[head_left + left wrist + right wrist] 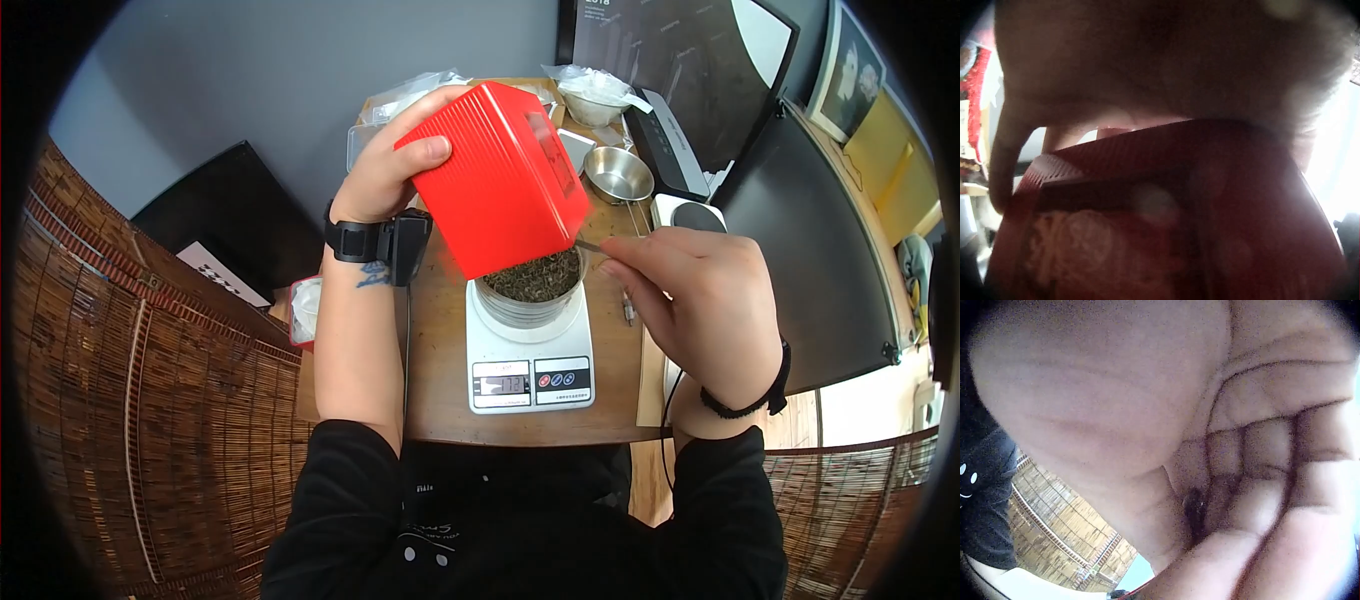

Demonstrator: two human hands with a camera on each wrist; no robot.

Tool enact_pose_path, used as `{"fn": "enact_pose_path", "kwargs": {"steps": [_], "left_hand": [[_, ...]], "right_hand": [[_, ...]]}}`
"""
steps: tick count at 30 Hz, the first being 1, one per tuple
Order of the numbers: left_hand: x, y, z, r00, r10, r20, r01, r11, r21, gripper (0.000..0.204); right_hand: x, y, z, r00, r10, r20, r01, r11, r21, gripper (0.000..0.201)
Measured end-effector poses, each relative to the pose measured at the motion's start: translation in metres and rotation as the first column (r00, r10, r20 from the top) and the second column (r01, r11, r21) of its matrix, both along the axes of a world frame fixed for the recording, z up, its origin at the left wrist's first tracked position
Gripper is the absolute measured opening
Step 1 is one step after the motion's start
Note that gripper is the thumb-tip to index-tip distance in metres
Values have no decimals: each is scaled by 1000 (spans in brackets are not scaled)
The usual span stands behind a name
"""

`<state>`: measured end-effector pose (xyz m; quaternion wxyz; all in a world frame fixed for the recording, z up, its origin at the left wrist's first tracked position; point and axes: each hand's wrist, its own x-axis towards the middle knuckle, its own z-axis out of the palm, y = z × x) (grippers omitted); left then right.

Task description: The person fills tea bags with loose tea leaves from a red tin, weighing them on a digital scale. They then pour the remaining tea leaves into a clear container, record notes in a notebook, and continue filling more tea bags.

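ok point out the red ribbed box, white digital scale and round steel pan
Red ribbed box (495, 188): head view, broad side
White digital scale (530, 338): head view, platform front
Round steel pan (617, 180): head view, inside bottom

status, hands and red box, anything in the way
Left hand grips red box, tilted over tub of leaves; right hand pinches thin handle; box hides tub's far rim.

A room in a home is suggested: the space is bounded by a plain grey wall (290, 80) and slatted bamboo blinds (215, 430), a framed picture (852, 80) is displayed at the right, and wood flooring (798, 425) is glimpsed. Kitchen use is indicated by the digital scale (482, 340) and steel saucepan (618, 178) set on a wooden table (438, 370).
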<state>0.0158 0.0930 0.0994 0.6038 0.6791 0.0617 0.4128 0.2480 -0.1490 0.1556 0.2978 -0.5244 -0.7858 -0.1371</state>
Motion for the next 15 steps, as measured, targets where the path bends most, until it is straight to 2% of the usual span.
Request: {"fn": "enact_pose_path", "kwargs": {"steps": [3, 6, 8, 9, 11, 15], "left_hand": [[0, 2, -2, 996, -80, 48, 82, 996, -40, 86], [2, -2, 0, 1000, 5, -15, -5, 998, 56, 85], [1, -2, -2, 994, -105, 43, 108, 992, -66, 83], [2, -2, -1, 993, -106, 42, 109, 992, -66, 83], [4, -2, 1, 999, -1, -35, 2, 999, 38, 84], [3, -5, 1, 1000, -18, -1, 18, 999, -37, 84]], "right_hand": [[1, -2, 3, 999, -20, 29, 20, 1000, 5, 13], [1, -3, 4, 999, -10, 33, 10, 1000, -1, 13], [1, -4, 4, 999, -22, 36, 23, 1000, -17, 12], [1, -5, 4, 999, -24, 36, 24, 1000, -17, 12], [1, -5, 3, 999, -20, 37, 20, 1000, -6, 12], [1, -5, 4, 999, -18, 39, 19, 1000, -16, 12]]}}
